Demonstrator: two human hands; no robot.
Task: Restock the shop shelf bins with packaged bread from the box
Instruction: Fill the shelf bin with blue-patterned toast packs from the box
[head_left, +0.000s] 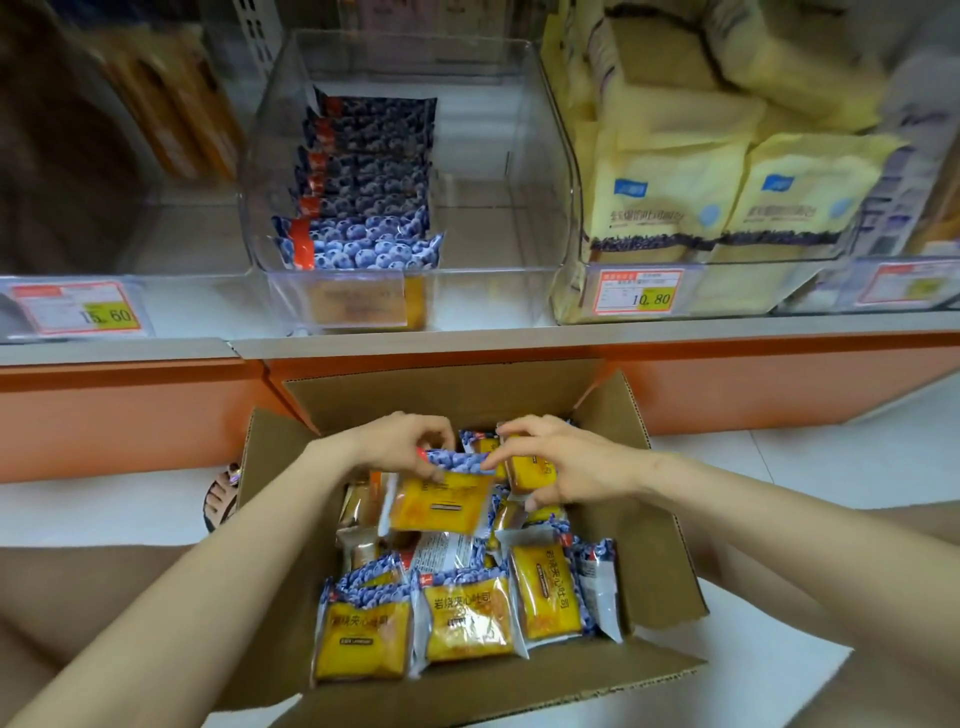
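Observation:
An open cardboard box (660, 525) on the floor holds several yellow bread packets with blueberry-print tops (467, 618). My left hand (400, 441) pinches the top edge of one packet (441, 504) lifted above the rest. My right hand (561, 467) grips a second packet (530, 467) at the box's far right and also touches the first packet's top corner. Above, a clear shelf bin (545, 171) holds a row of the same packets (363, 197) along its left side; its right half has no packets.
Yellow bagged bread (727, 197) fills the bin to the right. Price tags (639, 291) line the shelf front above an orange base panel (130, 415). A sandalled foot (223, 499) stands left of the box. White floor tiles lie to the right.

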